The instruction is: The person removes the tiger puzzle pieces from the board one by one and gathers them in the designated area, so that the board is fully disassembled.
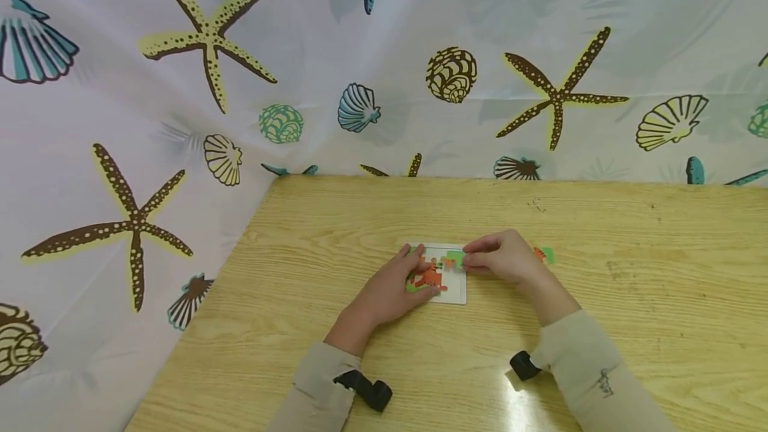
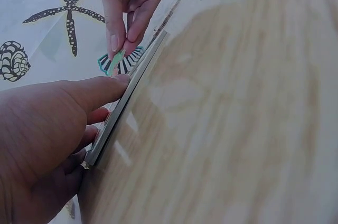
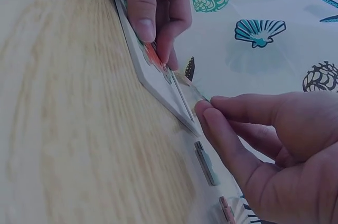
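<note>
A small white jigsaw puzzle tray (image 1: 455, 293) lies on the table, partly filled with orange and green pieces (image 1: 429, 277). My left hand (image 1: 390, 285) holds the tray from its left side, thumb near the front edge and fingers over the pieces. The left wrist view shows that thumb along the edge of the tray (image 2: 127, 102). At the tray's upper right, my right hand (image 1: 501, 259) pinches a green and orange puzzle piece (image 1: 454, 259) between thumb and fingertips. The right wrist view shows the pinched piece (image 3: 199, 94) edge-on, largely hidden by the fingers.
Behind the right hand lies a loose orange and green piece (image 1: 544, 255). Two loose pieces show in the right wrist view, one greenish (image 3: 206, 164) and one reddish (image 3: 226, 211). A curtain (image 1: 384, 85) printed with shells and starfish borders the wooden table (image 1: 270, 325).
</note>
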A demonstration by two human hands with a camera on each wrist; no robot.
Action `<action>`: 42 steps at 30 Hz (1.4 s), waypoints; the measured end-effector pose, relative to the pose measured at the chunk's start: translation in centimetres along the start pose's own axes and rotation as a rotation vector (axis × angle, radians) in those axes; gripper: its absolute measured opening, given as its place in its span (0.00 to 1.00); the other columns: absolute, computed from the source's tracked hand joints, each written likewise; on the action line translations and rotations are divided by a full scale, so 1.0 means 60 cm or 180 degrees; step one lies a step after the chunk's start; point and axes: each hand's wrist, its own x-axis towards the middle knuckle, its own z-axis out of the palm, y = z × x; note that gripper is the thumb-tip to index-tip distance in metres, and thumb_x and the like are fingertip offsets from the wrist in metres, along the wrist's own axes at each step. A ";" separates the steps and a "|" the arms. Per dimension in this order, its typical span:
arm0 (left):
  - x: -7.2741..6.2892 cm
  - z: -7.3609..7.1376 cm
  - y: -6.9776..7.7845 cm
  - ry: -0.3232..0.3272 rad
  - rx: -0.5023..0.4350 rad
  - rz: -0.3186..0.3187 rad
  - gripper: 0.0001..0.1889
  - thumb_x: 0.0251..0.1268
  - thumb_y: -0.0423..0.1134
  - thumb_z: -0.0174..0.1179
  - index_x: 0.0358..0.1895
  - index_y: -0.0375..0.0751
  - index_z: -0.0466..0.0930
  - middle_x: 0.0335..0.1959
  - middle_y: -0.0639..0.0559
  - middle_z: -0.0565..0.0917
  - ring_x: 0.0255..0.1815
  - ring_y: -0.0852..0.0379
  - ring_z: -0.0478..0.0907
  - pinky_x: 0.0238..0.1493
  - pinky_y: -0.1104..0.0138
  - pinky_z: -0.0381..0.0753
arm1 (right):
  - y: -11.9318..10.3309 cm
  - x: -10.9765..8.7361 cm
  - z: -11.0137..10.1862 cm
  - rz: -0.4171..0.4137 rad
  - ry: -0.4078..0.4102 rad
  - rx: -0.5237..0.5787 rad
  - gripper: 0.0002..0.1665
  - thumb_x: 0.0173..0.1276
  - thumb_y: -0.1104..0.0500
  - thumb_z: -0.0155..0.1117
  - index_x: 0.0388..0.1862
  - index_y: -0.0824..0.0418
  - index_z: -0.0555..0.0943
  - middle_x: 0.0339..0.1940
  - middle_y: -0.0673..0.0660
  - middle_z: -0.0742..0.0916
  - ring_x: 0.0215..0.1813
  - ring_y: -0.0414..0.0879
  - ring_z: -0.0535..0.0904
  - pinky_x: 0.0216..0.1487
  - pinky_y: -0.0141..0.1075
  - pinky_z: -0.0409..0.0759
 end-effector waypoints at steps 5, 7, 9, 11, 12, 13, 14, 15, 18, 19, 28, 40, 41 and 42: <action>0.002 0.002 0.001 -0.0009 0.0015 0.0005 0.37 0.73 0.53 0.65 0.79 0.40 0.66 0.81 0.48 0.64 0.86 0.47 0.46 0.81 0.46 0.56 | -0.001 -0.004 -0.009 0.0057 -0.0025 -0.0002 0.17 0.72 0.71 0.67 0.58 0.77 0.82 0.49 0.65 0.87 0.44 0.46 0.90 0.52 0.38 0.88; 0.003 0.003 0.001 -0.0015 0.0012 0.0011 0.36 0.74 0.53 0.65 0.78 0.40 0.68 0.82 0.48 0.63 0.86 0.48 0.46 0.81 0.46 0.56 | -0.002 -0.006 -0.014 0.0070 -0.0025 -0.0028 0.17 0.73 0.71 0.67 0.58 0.77 0.82 0.50 0.64 0.87 0.44 0.45 0.90 0.52 0.38 0.88; 0.004 0.004 0.000 -0.0017 0.0014 0.0007 0.36 0.73 0.53 0.65 0.78 0.40 0.68 0.82 0.48 0.63 0.86 0.48 0.46 0.81 0.46 0.56 | -0.001 -0.007 -0.018 0.0073 -0.0022 -0.0033 0.17 0.73 0.71 0.66 0.57 0.77 0.82 0.49 0.64 0.88 0.43 0.45 0.89 0.51 0.38 0.88; 0.004 0.005 0.000 -0.0016 0.0017 -0.0003 0.36 0.73 0.54 0.65 0.77 0.41 0.69 0.82 0.48 0.64 0.86 0.48 0.46 0.81 0.46 0.56 | -0.001 -0.007 -0.023 0.0079 -0.0022 -0.0025 0.16 0.73 0.71 0.66 0.57 0.78 0.81 0.47 0.63 0.88 0.42 0.44 0.89 0.51 0.38 0.88; 0.004 0.005 -0.001 -0.0012 0.0012 -0.0007 0.36 0.73 0.54 0.65 0.77 0.41 0.69 0.81 0.48 0.64 0.86 0.48 0.46 0.81 0.46 0.56 | -0.001 -0.007 -0.025 0.0086 -0.0016 -0.0021 0.16 0.73 0.71 0.66 0.57 0.78 0.81 0.47 0.62 0.88 0.42 0.44 0.89 0.50 0.37 0.88; 0.004 0.004 0.000 -0.0008 0.0015 -0.0020 0.37 0.73 0.55 0.65 0.78 0.41 0.68 0.81 0.49 0.65 0.86 0.48 0.46 0.81 0.46 0.56 | -0.001 -0.006 -0.028 0.0097 -0.0018 -0.0018 0.16 0.73 0.71 0.66 0.57 0.78 0.81 0.46 0.62 0.88 0.41 0.44 0.89 0.50 0.37 0.88; 0.003 0.003 0.001 -0.0006 0.0020 -0.0032 0.38 0.73 0.55 0.65 0.79 0.42 0.67 0.80 0.49 0.66 0.86 0.48 0.46 0.81 0.46 0.56 | -0.001 -0.006 -0.029 0.0110 -0.0021 -0.0015 0.16 0.73 0.71 0.66 0.57 0.78 0.81 0.45 0.62 0.88 0.41 0.44 0.89 0.50 0.37 0.88; 0.002 0.003 0.001 -0.0002 0.0027 -0.0043 0.38 0.73 0.55 0.65 0.79 0.42 0.66 0.80 0.49 0.67 0.86 0.48 0.46 0.81 0.46 0.56 | -0.002 -0.006 -0.031 0.0126 -0.0024 -0.0019 0.16 0.73 0.71 0.66 0.57 0.78 0.81 0.45 0.61 0.88 0.41 0.44 0.89 0.49 0.37 0.88; 0.000 0.002 0.002 0.0005 0.0029 -0.0059 0.41 0.73 0.55 0.65 0.81 0.41 0.62 0.76 0.49 0.72 0.86 0.47 0.47 0.81 0.45 0.57 | -0.004 -0.006 -0.035 0.0157 -0.0015 -0.0069 0.16 0.73 0.70 0.66 0.56 0.77 0.81 0.43 0.60 0.88 0.40 0.43 0.89 0.48 0.36 0.89; -0.001 0.002 0.003 0.0006 0.0037 -0.0066 0.42 0.73 0.55 0.65 0.82 0.41 0.61 0.75 0.50 0.74 0.86 0.48 0.47 0.81 0.45 0.57 | -0.005 -0.007 -0.037 0.0164 -0.0021 -0.0085 0.16 0.73 0.70 0.67 0.56 0.77 0.81 0.43 0.60 0.88 0.40 0.43 0.89 0.47 0.36 0.89; 0.000 0.006 0.000 0.0032 0.0026 -0.0077 0.43 0.72 0.55 0.66 0.83 0.42 0.59 0.75 0.50 0.75 0.86 0.48 0.47 0.80 0.45 0.58 | -0.010 -0.014 -0.052 0.0210 -0.0205 -0.0207 0.14 0.73 0.71 0.65 0.54 0.79 0.80 0.42 0.60 0.87 0.37 0.42 0.88 0.45 0.35 0.89; -0.001 0.005 -0.002 0.0047 0.0048 -0.0010 0.43 0.72 0.53 0.67 0.83 0.40 0.58 0.71 0.49 0.78 0.86 0.48 0.47 0.81 0.47 0.58 | -0.007 -0.021 -0.068 0.0182 -0.0320 -0.0344 0.13 0.73 0.71 0.66 0.51 0.79 0.80 0.37 0.60 0.87 0.37 0.45 0.89 0.45 0.36 0.89; 0.000 0.005 -0.002 0.0047 0.0045 -0.0002 0.43 0.72 0.53 0.67 0.82 0.40 0.59 0.72 0.49 0.78 0.86 0.48 0.47 0.81 0.47 0.58 | -0.007 -0.021 -0.068 0.0183 -0.0320 -0.0360 0.12 0.73 0.71 0.66 0.51 0.79 0.80 0.37 0.60 0.87 0.37 0.45 0.89 0.45 0.36 0.89; 0.000 0.006 -0.002 0.0047 0.0043 0.0005 0.42 0.72 0.53 0.67 0.82 0.40 0.60 0.72 0.49 0.77 0.86 0.49 0.47 0.81 0.47 0.57 | -0.007 -0.022 -0.069 0.0179 -0.0327 -0.0383 0.12 0.72 0.72 0.66 0.51 0.79 0.80 0.38 0.60 0.87 0.38 0.45 0.89 0.45 0.37 0.89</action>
